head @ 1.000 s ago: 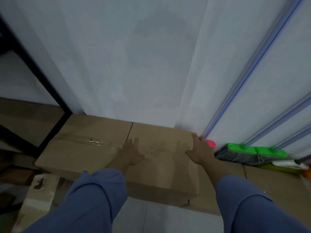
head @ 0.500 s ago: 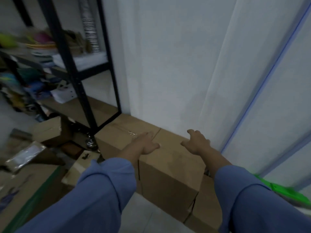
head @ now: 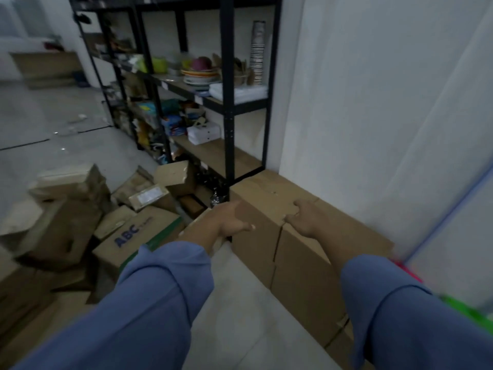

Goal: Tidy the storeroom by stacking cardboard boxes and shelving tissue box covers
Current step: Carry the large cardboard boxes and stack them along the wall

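Note:
A large brown cardboard box point(head: 269, 198) lies against the white wall, stacked on another box point(head: 306, 279). My right hand point(head: 306, 217) hovers over its top near the front edge, fingers loosely curled, holding nothing. My left hand point(head: 229, 222) floats in front of the box's left end, palm down and fingers apart, empty. Both forearms wear blue sleeves. To the left, a heap of loose cardboard boxes point(head: 69, 209) lies on the floor, one printed "ABC" point(head: 133, 236). I cannot pick out any tissue box covers.
A black metal shelving rack point(head: 229, 108) stands left of the stacked box, holding bowls, a tall stack of cups point(head: 257, 52), white boxes and packets. A green and pink object point(head: 464, 311) lies at the far right. Grey floor point(head: 234, 316) runs between my arms.
My view has swung left, bringing the rack and the box heap into sight. Both hands have lifted off the box top, the left one moving past its left end.

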